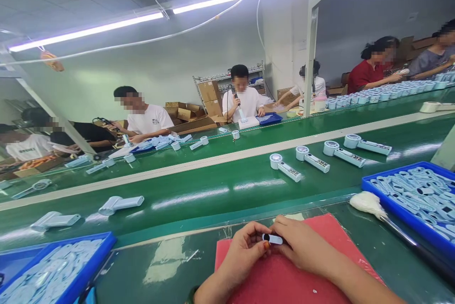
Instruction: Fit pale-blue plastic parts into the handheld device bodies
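Observation:
Both my hands meet over a red mat (284, 280) at the near edge of the bench. Between them is a small pale-blue oblong plastic part (273, 239) with a dark spot at its left end. My left hand (244, 251) pinches its left end with thumb and fingers. My right hand (302, 246) grips its right end from above.
A green conveyor belt (213, 190) runs across, carrying several pale-blue handheld devices (313, 158). A blue tray of parts (415, 195) stands at right with a white brush (369, 204) beside it; another blue tray (53, 266) is at left. Several people work on the belt's far side.

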`<state>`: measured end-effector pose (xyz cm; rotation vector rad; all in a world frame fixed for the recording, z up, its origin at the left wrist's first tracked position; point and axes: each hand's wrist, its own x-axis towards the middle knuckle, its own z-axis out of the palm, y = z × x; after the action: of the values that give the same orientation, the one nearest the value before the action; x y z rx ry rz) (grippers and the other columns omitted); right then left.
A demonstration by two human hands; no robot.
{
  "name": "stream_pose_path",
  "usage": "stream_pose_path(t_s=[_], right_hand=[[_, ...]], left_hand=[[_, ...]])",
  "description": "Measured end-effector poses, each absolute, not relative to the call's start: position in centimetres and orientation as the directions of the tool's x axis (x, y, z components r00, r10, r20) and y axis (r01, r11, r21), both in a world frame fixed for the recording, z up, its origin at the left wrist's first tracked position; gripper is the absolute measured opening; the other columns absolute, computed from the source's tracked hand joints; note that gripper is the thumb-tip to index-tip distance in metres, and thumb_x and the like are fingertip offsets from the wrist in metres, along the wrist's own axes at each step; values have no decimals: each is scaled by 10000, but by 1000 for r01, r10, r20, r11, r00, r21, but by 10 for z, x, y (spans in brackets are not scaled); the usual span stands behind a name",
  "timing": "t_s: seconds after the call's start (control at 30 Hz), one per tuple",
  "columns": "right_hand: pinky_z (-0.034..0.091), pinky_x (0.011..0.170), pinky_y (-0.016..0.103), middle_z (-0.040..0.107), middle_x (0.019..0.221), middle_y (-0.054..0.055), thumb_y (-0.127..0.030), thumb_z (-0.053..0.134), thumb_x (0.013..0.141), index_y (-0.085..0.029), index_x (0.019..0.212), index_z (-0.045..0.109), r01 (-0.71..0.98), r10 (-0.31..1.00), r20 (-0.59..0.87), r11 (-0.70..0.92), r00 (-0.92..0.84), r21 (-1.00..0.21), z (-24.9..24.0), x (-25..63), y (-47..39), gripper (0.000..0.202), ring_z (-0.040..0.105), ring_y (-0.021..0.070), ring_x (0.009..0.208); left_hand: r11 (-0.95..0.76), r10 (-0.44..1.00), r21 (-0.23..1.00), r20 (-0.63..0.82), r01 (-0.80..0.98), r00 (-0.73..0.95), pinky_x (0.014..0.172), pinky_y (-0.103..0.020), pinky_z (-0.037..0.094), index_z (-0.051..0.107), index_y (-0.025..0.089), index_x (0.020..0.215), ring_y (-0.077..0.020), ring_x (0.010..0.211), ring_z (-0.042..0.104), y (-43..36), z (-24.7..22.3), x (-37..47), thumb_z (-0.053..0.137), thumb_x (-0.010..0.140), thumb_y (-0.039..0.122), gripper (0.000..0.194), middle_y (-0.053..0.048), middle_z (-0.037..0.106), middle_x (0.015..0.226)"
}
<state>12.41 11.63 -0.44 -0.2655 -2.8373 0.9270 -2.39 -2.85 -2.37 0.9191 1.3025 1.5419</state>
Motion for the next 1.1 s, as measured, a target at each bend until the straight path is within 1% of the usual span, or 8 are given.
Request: stream_pose_path(t_s=[0.3,0.67,1.1], right_hand=[[365,734,319,622,1030,51,-186,573,970,-186,997,629,133,219,78,798,-973,-588,-2,125,114,62,588,212,917],[387,772,324,617,1045,53,-153,557,957,-178,990,625,149,223,54,792,-973,-592,-3,125,115,79,586,215,958],[392,779,332,619,1064,59,-170,563,971,-176,996,627,153,222,43,787,-974,-598,-1,125,114,68,590,221,968]], left_hand=[[-38,947,987,-15,-157,-320,663,-242,424,675,150,988,-127,708,548,-29,-22,-23,898,757,514,485,-43,655,815],[-38,947,987,-14,-154,-321,668,-246,424,672,145,992,-126,712,551,-29,-20,-22,897,757,515,493,-36,655,812],[-41,950,986,-12,-160,-313,666,-243,426,671,141,996,-121,706,545,-28,-22,-24,902,754,514,501,-35,648,808]])
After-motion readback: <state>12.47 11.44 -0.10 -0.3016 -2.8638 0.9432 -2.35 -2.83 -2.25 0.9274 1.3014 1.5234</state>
